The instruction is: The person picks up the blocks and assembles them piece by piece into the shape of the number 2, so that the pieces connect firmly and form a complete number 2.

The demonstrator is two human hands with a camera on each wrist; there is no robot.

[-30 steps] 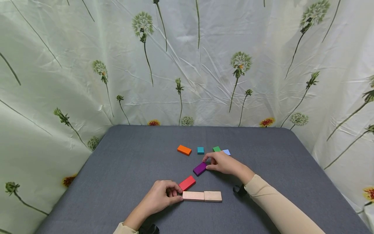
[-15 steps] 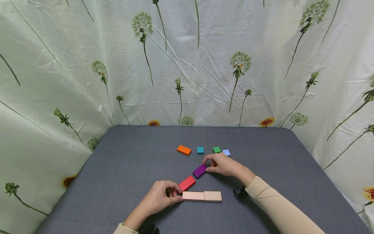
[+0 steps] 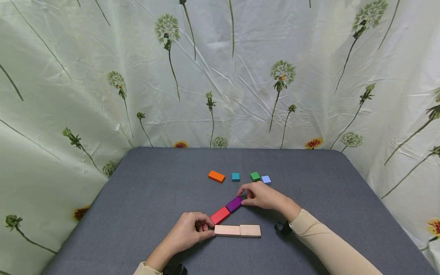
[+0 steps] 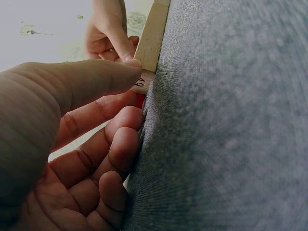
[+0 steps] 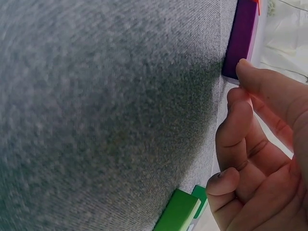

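Two pale wooden blocks, the left one (image 3: 227, 230) and the right one (image 3: 250, 230), lie end to end on the grey table. My left hand (image 3: 190, 231) holds the left wooden block at its outer end, thumb on the near side and index finger beside the red block (image 3: 220, 215). From that corner the red block slants away to the right, with the purple block (image 3: 234, 204) in line against its far end. Thumb and index finger of my right hand (image 3: 261, 194) pinch the purple block's outer end. Dark writing shows on the left wooden block's end (image 4: 141, 83) in the left wrist view.
Farther back lie an orange block (image 3: 217, 176), a teal block (image 3: 235, 177), a green block (image 3: 255, 176) and a light blue block (image 3: 266, 180). The green and light blue ones sit just beyond my right hand. A flower-patterned curtain (image 3: 247, 114) hangs behind the table.
My right hand has drawn the purple block toward me, closing the gap to the red block. The left hand and the wooden blocks have stayed in place.
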